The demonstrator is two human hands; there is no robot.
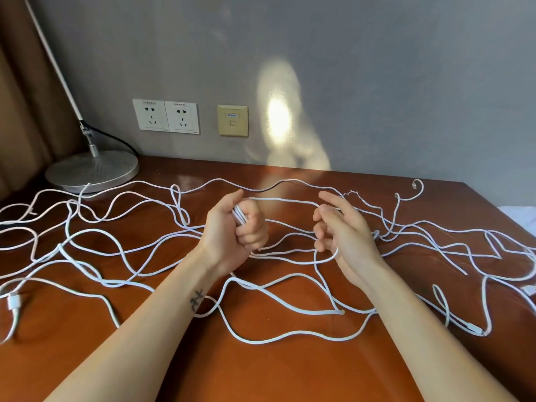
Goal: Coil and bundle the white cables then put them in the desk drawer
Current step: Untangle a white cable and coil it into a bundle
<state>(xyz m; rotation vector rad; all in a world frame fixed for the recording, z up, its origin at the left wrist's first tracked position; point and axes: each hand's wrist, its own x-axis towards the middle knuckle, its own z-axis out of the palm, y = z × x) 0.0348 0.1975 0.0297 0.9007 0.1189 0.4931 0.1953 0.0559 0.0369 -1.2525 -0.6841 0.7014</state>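
Presently the left hand point(232, 227) is raised just above the desk point(261, 372), palm turned inward, wrist bent slightly, with a small dark mark point(197, 298) on the inner forearm. Its fingers are curled tight around a short bundle point(239, 214) of several white cable turns, and the thumb points up and away along the top. The right hand point(345, 233) is held beside it at similar height, apart from the left, palm facing the left hand. Its fingers are loosely spread and only slightly bent, gripping nothing. One strand point(336, 252) curves close against the lower edge of this hand; whether it rests on the skin cannot be told. Another strand point(278, 200) runs level from the left fist towards the right fingertips. Both forearms are bare and reach in from the lower edge of the view. The remaining white cables point(116, 283) lie loose on the desk, spread from the left edge to the right in overlapping curves and crossings, uncoiled. A white plug point(13, 301) lies at the near left, a second connector point(475, 330) at the near right. At the far left corner stands a round metal lamp base point(91, 169). Two wall sockets point(165, 116) and a beige data port point(232, 120) sit on the grey wall behind.
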